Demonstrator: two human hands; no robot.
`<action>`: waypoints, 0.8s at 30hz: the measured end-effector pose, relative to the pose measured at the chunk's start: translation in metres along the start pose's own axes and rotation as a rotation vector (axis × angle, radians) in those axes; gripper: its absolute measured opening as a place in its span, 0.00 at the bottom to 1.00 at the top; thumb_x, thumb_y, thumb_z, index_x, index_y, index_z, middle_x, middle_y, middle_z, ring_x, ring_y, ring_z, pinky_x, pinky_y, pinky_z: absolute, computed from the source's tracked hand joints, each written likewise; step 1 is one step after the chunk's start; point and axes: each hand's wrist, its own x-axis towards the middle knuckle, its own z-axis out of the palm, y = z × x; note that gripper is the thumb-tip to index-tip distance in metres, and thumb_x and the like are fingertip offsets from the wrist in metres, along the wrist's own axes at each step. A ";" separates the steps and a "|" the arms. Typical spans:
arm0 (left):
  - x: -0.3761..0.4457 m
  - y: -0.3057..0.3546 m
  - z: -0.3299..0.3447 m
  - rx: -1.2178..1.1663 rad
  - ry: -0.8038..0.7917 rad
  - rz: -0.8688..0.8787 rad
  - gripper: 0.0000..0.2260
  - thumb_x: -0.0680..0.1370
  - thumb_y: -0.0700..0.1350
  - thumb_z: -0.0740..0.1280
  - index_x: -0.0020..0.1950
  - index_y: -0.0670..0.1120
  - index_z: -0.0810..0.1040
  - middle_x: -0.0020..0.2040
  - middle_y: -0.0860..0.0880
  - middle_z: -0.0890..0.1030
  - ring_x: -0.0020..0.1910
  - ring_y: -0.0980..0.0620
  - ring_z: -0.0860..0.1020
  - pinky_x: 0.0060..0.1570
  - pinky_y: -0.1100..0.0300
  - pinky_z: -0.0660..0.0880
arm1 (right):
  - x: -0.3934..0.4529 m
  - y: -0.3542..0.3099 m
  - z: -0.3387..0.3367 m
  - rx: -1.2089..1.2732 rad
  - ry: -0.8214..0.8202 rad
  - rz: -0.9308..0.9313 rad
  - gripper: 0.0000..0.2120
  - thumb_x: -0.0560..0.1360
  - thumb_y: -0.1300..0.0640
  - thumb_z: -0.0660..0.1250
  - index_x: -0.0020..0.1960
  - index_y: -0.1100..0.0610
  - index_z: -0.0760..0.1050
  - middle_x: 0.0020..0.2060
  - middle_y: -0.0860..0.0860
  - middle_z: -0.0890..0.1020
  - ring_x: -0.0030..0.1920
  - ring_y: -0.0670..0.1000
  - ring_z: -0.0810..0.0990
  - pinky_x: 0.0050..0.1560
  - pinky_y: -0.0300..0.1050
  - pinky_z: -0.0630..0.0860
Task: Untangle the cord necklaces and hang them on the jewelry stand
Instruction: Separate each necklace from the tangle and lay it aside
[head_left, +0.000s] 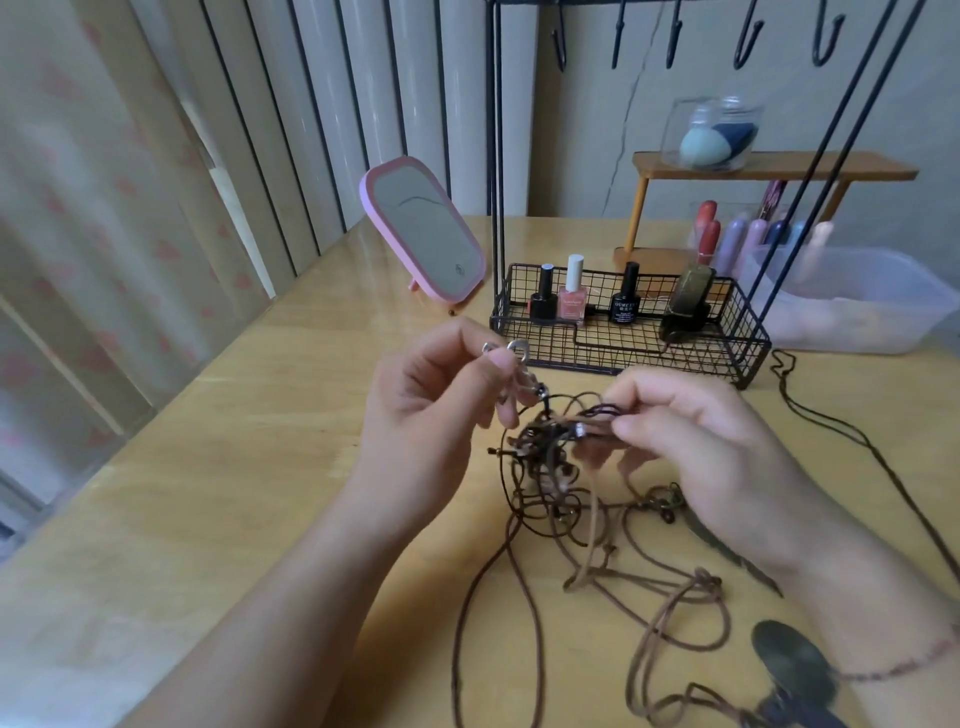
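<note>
A knot of brown cord necklaces (545, 467) hangs between my hands above the wooden table (234, 493), with loose loops trailing toward the near right. My left hand (431, 400) pinches a silver clasp and chain end (514, 353) lifted out of the knot. At the same height, my right hand (691, 431) pinches a dark cord strand near a small metal bead. The black wire jewelry stand (628, 332) stands just behind my hands, and its hooks (748, 36) hang bare along the top bar.
Several nail polish bottles (574, 291) stand in the stand's basket. A pink mirror (426, 228) leans at the left. A wooden shelf (769, 169) with a jar of sponges and a clear bin (841, 301) sit behind right. A dark pendant (795, 660) lies near right.
</note>
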 end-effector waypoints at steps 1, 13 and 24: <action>0.000 0.001 0.001 0.024 0.012 0.027 0.09 0.76 0.44 0.64 0.38 0.42 0.75 0.31 0.47 0.78 0.30 0.52 0.73 0.34 0.62 0.69 | 0.000 0.001 0.003 -0.071 0.060 -0.030 0.10 0.71 0.48 0.63 0.43 0.52 0.80 0.40 0.50 0.83 0.44 0.50 0.81 0.46 0.52 0.77; 0.001 0.003 0.005 -0.050 0.077 -0.065 0.08 0.81 0.44 0.60 0.43 0.43 0.69 0.28 0.46 0.78 0.24 0.48 0.74 0.29 0.59 0.70 | 0.000 -0.002 0.015 -0.041 0.043 -0.112 0.04 0.74 0.57 0.71 0.46 0.48 0.83 0.41 0.47 0.85 0.43 0.48 0.84 0.42 0.39 0.79; 0.003 0.005 0.002 -0.347 -0.016 -0.202 0.09 0.80 0.44 0.57 0.41 0.44 0.68 0.30 0.44 0.76 0.27 0.47 0.74 0.32 0.59 0.74 | 0.001 -0.005 0.021 0.119 0.021 0.109 0.04 0.75 0.57 0.71 0.44 0.55 0.84 0.36 0.53 0.86 0.37 0.51 0.85 0.42 0.54 0.80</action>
